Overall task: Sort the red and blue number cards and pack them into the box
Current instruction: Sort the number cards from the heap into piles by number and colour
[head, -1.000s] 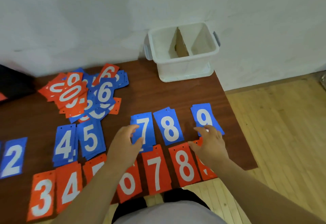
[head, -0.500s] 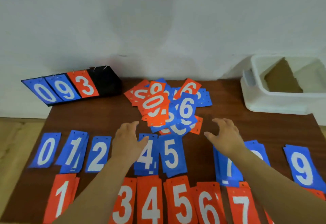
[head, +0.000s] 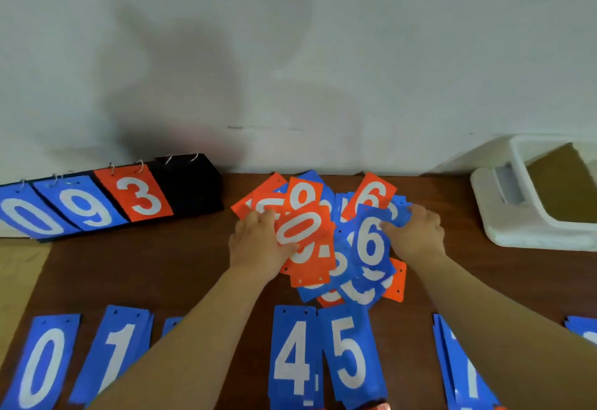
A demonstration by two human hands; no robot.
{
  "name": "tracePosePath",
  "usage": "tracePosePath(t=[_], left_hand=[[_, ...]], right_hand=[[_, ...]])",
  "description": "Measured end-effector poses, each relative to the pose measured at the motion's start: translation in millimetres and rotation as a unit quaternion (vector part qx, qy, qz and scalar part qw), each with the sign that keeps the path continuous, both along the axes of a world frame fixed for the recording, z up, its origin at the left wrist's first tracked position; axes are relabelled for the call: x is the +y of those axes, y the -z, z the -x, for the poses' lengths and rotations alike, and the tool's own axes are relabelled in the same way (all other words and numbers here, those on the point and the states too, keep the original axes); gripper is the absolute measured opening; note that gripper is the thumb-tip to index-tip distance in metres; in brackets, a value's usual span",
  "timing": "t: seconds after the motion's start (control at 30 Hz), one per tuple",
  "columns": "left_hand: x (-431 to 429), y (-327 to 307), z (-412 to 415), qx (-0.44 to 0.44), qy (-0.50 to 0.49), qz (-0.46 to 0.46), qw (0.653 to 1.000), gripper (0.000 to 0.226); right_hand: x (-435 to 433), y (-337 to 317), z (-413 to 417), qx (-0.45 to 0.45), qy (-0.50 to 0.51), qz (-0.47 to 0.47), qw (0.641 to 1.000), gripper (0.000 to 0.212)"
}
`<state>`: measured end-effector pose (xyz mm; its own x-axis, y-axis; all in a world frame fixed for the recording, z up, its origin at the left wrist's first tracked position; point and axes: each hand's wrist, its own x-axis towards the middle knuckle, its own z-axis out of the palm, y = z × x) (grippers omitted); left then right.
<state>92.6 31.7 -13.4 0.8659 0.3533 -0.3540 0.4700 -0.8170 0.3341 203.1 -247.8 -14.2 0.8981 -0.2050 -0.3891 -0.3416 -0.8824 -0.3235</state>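
A mixed pile of red and blue number cards (head: 310,267) lies in the middle of the brown table (head: 145,264). A red 0 (head: 302,232) and a blue 6 (head: 371,241) lie on top. My left hand (head: 258,241) grips the pile's left side, thumb over the red 0. From the right, my right hand (head: 415,235) holds the pile, thumb on the blue 6. Sorted blue stacks lie nearer me: 0 (head: 42,367), 1 (head: 113,351), 4 (head: 294,354), 5 (head: 349,351) and 7 (head: 465,374). The white box (head: 517,225) stands at the right against the wall.
A black flip scoreboard (head: 190,183) showing blue 0, blue 9 and red 3 stands at the back left. A cardboard divider (head: 568,183) leans inside the box. Another blue stack (head: 584,329) shows at the right edge. The table's left edge drops to wooden floor (head: 19,280).
My view swung left from the 7, 8, 9 stacks to the mixed pile. Both hands reached forward and closed onto the pile's two sides.
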Motion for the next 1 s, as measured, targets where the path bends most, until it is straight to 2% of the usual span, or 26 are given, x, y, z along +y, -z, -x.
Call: tracePosePath(t=[0.13, 0.23, 0.33, 0.43, 0.6, 0.77, 1.0], left_hand=[[-14, 20, -29, 0.011, 0.071, -0.013, 0.997, 0.092], [-17, 28, -33, -0.009, 0.083, -0.030, 0.996, 0.089], [-15, 30, -35, -0.007, 0.062, 0.003, 0.998, 0.093], [-14, 29, -30, -0.003, 0.026, 0.051, 0.998, 0.099], [-13, 16, -9, -0.038, -0.049, 0.118, 0.991, 0.084], [-21, -5, 20, -0.075, -0.105, 0.176, 0.976, 0.087], [-64, -32, 60, -0.093, -0.122, 0.199, 0.968, 0.041]], right_hand=[[-4, 13, -34, 0.035, 0.076, 0.029, 0.996, 0.092], [-5, 22, -41, 0.047, 0.118, -0.012, 0.992, 0.088], [-9, 25, -39, 0.030, 0.138, -0.077, 0.987, 0.081], [-19, 27, -28, -0.025, 0.146, -0.113, 0.982, 0.069], [-48, 19, -5, -0.065, 0.162, -0.099, 0.980, 0.052], [-77, 14, 9, -0.062, 0.173, -0.078, 0.980, 0.037], [-109, 4, 28, -0.062, 0.208, -0.167, 0.962, 0.035]])
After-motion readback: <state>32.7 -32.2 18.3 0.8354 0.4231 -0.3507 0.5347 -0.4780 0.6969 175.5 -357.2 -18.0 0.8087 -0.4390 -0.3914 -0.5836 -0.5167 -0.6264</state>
